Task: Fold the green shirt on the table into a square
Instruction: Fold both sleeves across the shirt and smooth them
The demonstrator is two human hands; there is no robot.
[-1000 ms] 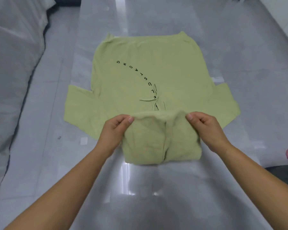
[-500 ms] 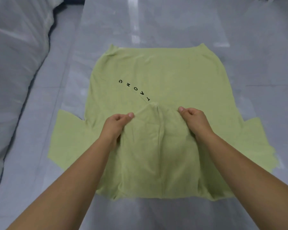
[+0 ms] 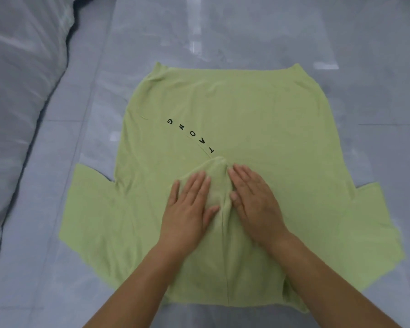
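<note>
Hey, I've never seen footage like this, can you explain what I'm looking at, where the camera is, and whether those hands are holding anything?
No machine here: a person wears a camera on the head, looking down at their own arms. A green shirt lies spread on a grey table, with black letters printed on it. Its near part is folded up over the middle. The left hand and right hand lie flat, palms down, pressing that folded flap. Nothing is gripped. On the left is pale, glossy, wrinkled sheeting.
</note>
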